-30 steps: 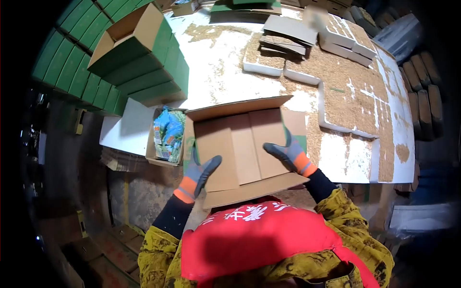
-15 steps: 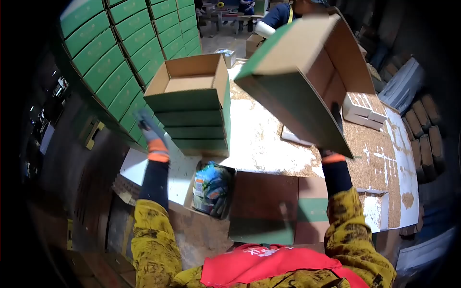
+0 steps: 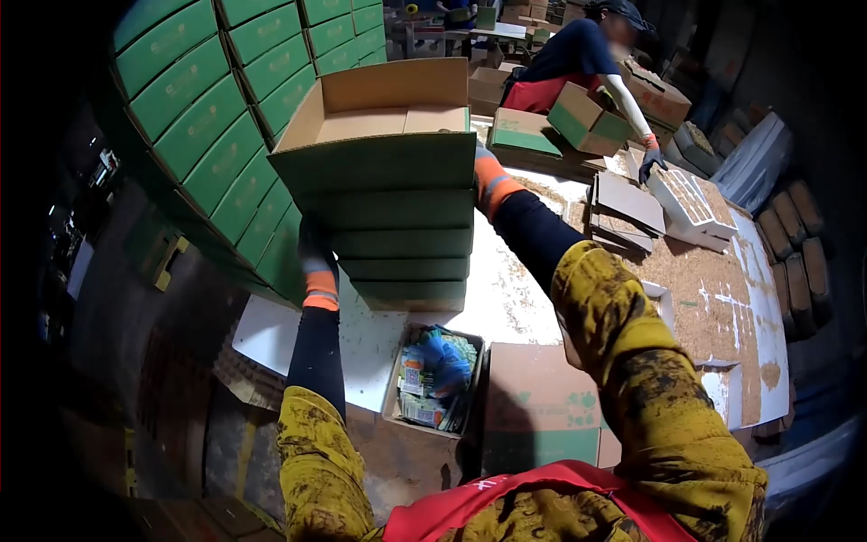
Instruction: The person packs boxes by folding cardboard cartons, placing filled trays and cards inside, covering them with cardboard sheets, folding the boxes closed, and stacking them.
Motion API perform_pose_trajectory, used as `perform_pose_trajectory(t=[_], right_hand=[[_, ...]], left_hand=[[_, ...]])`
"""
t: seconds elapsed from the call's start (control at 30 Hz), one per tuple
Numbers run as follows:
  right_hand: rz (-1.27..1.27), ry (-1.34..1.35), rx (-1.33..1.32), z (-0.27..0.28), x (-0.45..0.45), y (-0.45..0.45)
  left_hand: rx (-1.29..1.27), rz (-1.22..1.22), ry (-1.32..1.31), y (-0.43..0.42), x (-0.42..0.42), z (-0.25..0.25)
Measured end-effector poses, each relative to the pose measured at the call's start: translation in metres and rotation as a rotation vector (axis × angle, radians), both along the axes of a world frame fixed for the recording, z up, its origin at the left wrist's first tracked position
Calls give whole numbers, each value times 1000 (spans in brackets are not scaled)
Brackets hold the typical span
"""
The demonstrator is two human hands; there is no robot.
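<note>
Standing in columns at the far left, the green boxes (image 3: 194,117) form a high wall. Just right of its lower part, the left hand (image 3: 313,248), in a dark glove with an orange cuff, is beside the left side of the carton stack (image 3: 402,244); shadow hides its fingers, so I cannot tell whether they are spread or closed, or whether they touch. The open carton (image 3: 384,167) sits upright on top of this stack, its brown inside showing. The right hand (image 3: 488,176) is at the open carton's right end, its fingers mostly hidden, so their grip cannot be told. Below the stack, a small box (image 3: 395,397) of colourful packets (image 3: 433,375) lies at the near edge of the white table (image 3: 361,343), and a flat printed carton (image 3: 542,388) lies just right of it. Farther right, beyond grey boards (image 3: 629,200) stacked on the table, a co-worker (image 3: 578,50) leans in, one gloved hand (image 3: 652,161) at white trays (image 3: 691,203) with brown grains.
</note>
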State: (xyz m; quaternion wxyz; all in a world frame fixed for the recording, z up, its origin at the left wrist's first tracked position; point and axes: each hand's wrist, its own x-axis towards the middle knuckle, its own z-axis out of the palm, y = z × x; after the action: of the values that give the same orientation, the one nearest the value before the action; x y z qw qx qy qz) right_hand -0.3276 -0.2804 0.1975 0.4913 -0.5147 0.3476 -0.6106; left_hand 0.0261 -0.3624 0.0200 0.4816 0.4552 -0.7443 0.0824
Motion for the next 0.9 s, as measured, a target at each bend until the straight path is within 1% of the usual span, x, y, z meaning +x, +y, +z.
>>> perform_pose_trajectory(t=[0.03,0.07,0.1,0.13,0.17,0.2,0.23,0.27,0.3,0.33,0.37,0.4,0.43,0.47,0.5,0.53,0.57,0.6,0.63,0.67,0.73,0.77,0.8,0.83,0.87,0.9], right_hand=[[-20,-106,109,5,-2,10],[-43,-219,229,14,-1,32],[-104,-121,176,35,5,69],[-222,-263,341,20,-5,74],[-243,-233,232,7,-15,104],[-267,-199,128,-8,-27,149],[-369,132,87,-27,-42,203],[-501,466,112,-54,-71,283],[-631,574,230,-69,-91,335],[-747,680,355,-87,-112,382],[-954,743,375,-110,-141,422],[-1162,807,386,-141,-172,460],[-1295,917,534,-194,-211,502],[-1251,919,775,-225,-227,526],[-1170,933,1018,-256,-244,551],[-877,817,1312,-244,-232,555],[-1004,795,1165,-234,-212,562],[-1063,770,983,-251,-219,570],[-1107,609,871,-227,-215,568],[-1141,444,760,-200,-210,569],[-1134,186,577,-137,-222,569],[-1062,8,341,-114,-224,569],[-988,129,276,-109,-241,574],[-861,119,235,-106,-253,576],[-736,110,191,-103,-261,576],[-699,178,213,-102,-264,578]], left_hand=[[12,21,-44,-1,-1,2],[146,16,1,21,-3,23],[278,1,41,45,-12,50],[408,-5,79,69,-23,78],[446,-7,144,90,-33,96],[407,-34,240,122,-44,104],[325,-120,372,161,-61,111],[311,-274,484,211,-94,107],[335,-395,494,263,-112,101],[443,-496,395,311,-133,80],[580,-575,262,354,-153,57],[683,-527,78,387,-175,32],[710,-403,-126,407,-192,13],[713,-277,-330,422,-208,-2],[732,-238,-300,433,-220,-5],[779,-224,-197,437,-226,-6],[824,-200,-90,433,-228,-6],[862,-168,24,430,-232,-4],[806,-174,-20,436,-233,19],[639,-333,113,438,-232,33],[733,-429,398,444,-232,73],[528,-371,365,443,-234,101],[317,-313,329,439,-242,133],[193,-439,394,443,-253,165],[87,-470,192,444,-257,190],[-34,-504,8,446,-262,215]])
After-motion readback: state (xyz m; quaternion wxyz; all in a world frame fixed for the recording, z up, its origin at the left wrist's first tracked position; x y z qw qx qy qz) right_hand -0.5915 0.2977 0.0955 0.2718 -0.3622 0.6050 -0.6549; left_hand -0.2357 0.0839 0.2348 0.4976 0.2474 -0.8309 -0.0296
